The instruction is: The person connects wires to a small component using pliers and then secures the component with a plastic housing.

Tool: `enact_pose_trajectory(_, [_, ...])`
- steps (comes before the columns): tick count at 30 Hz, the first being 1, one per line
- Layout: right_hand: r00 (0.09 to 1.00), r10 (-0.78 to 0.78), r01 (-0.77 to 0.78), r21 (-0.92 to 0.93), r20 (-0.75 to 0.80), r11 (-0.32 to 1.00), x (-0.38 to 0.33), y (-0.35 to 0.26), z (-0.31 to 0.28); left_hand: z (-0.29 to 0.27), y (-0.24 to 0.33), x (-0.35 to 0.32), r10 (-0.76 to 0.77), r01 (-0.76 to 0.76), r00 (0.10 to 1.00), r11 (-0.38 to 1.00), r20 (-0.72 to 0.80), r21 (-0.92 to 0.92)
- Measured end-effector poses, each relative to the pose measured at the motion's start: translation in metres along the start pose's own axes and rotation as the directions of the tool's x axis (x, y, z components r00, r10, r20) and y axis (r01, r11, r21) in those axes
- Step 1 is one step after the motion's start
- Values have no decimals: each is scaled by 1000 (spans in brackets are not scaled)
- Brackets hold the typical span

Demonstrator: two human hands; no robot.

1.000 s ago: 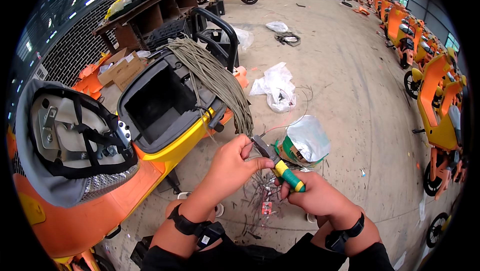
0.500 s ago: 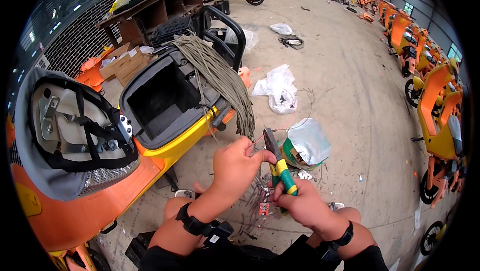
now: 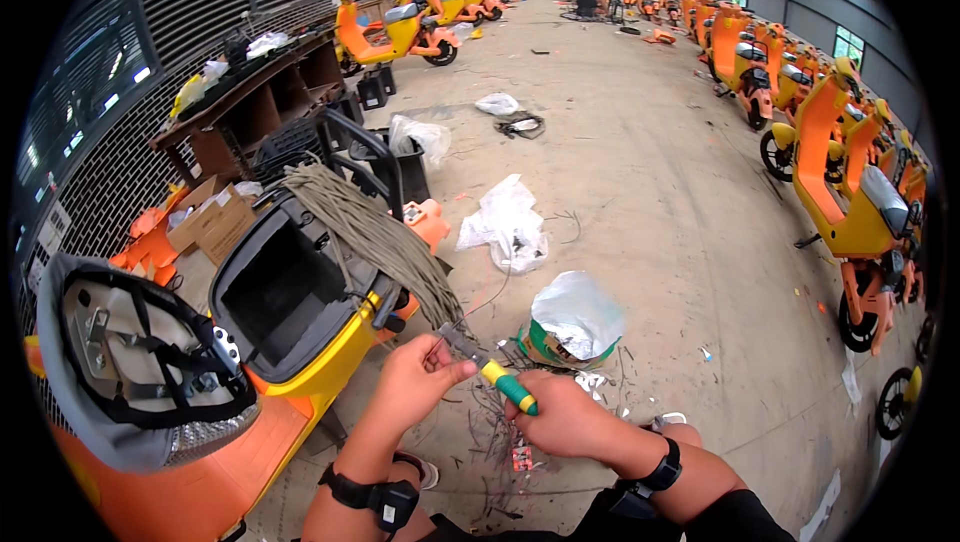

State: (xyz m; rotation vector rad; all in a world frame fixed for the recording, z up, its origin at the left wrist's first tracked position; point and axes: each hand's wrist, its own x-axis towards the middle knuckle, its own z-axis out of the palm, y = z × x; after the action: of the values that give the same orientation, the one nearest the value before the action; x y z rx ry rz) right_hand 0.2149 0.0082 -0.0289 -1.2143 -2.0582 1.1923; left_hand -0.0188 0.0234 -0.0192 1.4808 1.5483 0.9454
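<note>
My right hand (image 3: 572, 414) is closed round the green and yellow handles of a pair of pliers (image 3: 497, 374), whose metal jaws point up and left. Close beside those jaws, my left hand (image 3: 415, 374) pinches a thin wire between thumb and fingertips; the pinched part is small and partly hidden. A strand of wire (image 3: 490, 299) runs from near the jaws toward the floor ahead. Just beyond my left hand, a bundle of grey-green wires (image 3: 375, 242) drapes over the rear of a yellow and orange scooter (image 3: 350, 367) with an open seat compartment (image 3: 280, 287).
A green sack with a pale lining (image 3: 575, 317) stands ahead of my hands. White plastic bags (image 3: 503, 222) and wire scraps (image 3: 490, 462) lie on the floor. The scooter's raised grey seat (image 3: 140, 372) is at left. Rows of scooters (image 3: 850, 202) line the right side.
The view has tilted up and shifted right. Both hands appear lower and farther left; the pliers have turned more sideways, with their jaws toward my left hand.
</note>
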Motion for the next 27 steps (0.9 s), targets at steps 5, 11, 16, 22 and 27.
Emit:
enact_pose_trajectory(5, [993, -97, 101, -49, 62, 994, 0, -2, -11, 0, 11, -10, -41, 41, 999, 987, 0, -158])
enact_pose_trajectory(11, [986, 67, -65, -18, 155, 998, -1, -19, -9, -4, -3, -11, 32, -34, 996, 999, -83, -14])
enact_pose_trajectory(16, [985, -37, 20, 102, 166, 995, -1, -18, -8, -7, -4, -15, 36, -33, 987, 999, -158, 24])
enact_pose_trajectory(22, [976, 71, -116, 215, 207, 970, -11, -36, -7, -3, 2, -25, 108, -102, 948, 994, -298, 36])
enact_pose_trajectory(27, [990, 40, -83, 318, 137, 944, -14, -30, 6, 7, 8, -27, 87, -105, 917, 994, -389, -24])
